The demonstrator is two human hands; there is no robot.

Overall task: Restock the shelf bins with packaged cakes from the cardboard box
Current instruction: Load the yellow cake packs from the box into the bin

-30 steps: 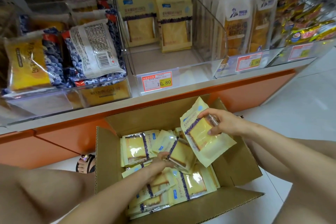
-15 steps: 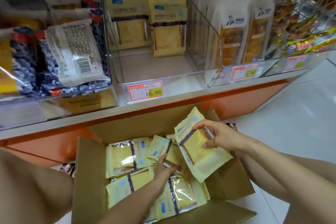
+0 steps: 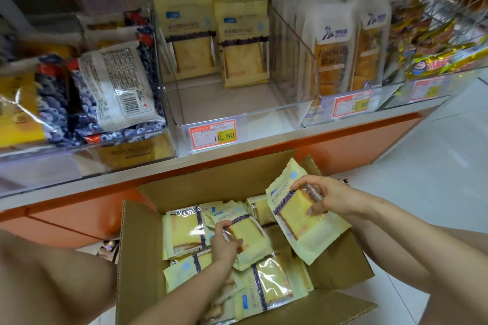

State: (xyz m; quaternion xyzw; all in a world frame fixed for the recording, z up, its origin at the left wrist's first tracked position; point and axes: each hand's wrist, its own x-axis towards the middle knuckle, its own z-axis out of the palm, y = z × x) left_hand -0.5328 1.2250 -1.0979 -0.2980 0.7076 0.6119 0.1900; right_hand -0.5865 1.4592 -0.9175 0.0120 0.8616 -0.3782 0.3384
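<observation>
L hand (image 3: 224, 244), R hand (image 3: 326, 196): bare | forearms (image 3: 182, 301), knees (image 3: 52, 285) bare | L-side sandal (image 3: 108, 247), shiny strap

At 12 o'clock the middle bin (image 3: 232, 105) is open-topped and its front floor is bare; two standing cake packs (image 3: 241, 45) block only the back. Clear dividers (image 3: 293, 60) and a low front lip (image 3: 264, 113) fence it. Blueberry packs (image 3: 111, 82) fill 10 o'clock, white bags (image 3: 332, 42) 2 o'clock. Below, the left hand (image 3: 225, 244) and right hand (image 3: 327, 196), each gripping a cake pack (image 3: 295, 221), crowd the cardboard box (image 3: 137, 245) mouth.
</observation>
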